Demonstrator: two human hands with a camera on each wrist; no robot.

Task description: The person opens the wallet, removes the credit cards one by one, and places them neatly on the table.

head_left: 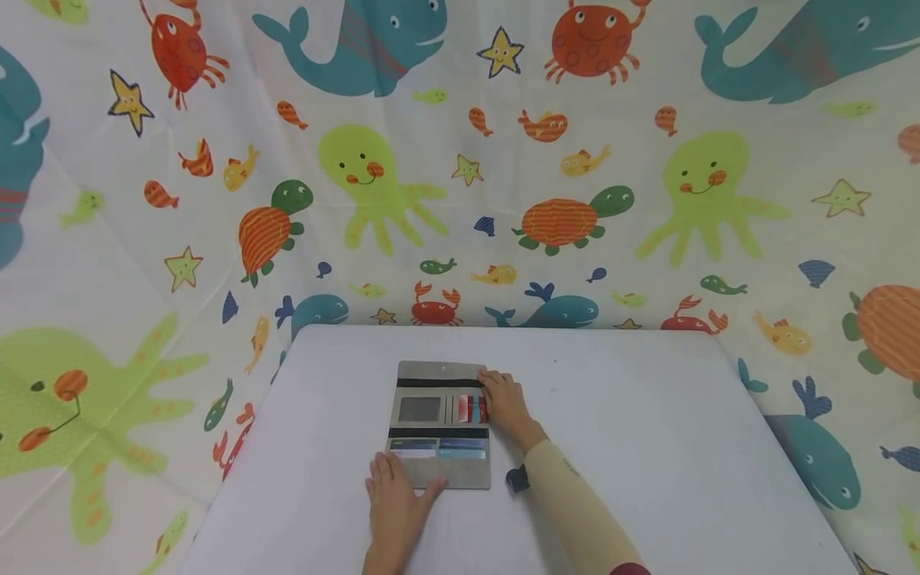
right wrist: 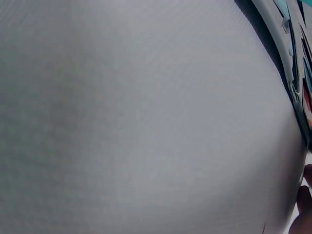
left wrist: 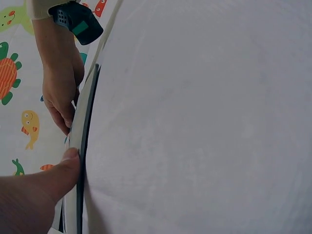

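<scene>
A grey wallet [head_left: 460, 475] lies unfolded on the white table, its inside facing up. Cards [head_left: 413, 449] fill slots in its lower panel. More cards, red and white [head_left: 470, 409], sit at the right of the middle panel beside a clear window [head_left: 420, 409]. My left hand [head_left: 395, 495] rests at the lower left corner, fingers straight along the side and thumb at the bottom edge. At the upper right edge, my right hand [head_left: 506, 406] holds the wallet with bent fingers; its thumb is mostly hidden. The left wrist view shows the wallet edge-on beside my left thumb [left wrist: 66, 170].
The white table [head_left: 632, 447] stretches to both sides of the wallet. A cloth printed with sea animals [head_left: 489, 176] hangs behind it and at the sides. A dark wrist camera [head_left: 517, 479] is strapped at the right sleeve [head_left: 575, 503].
</scene>
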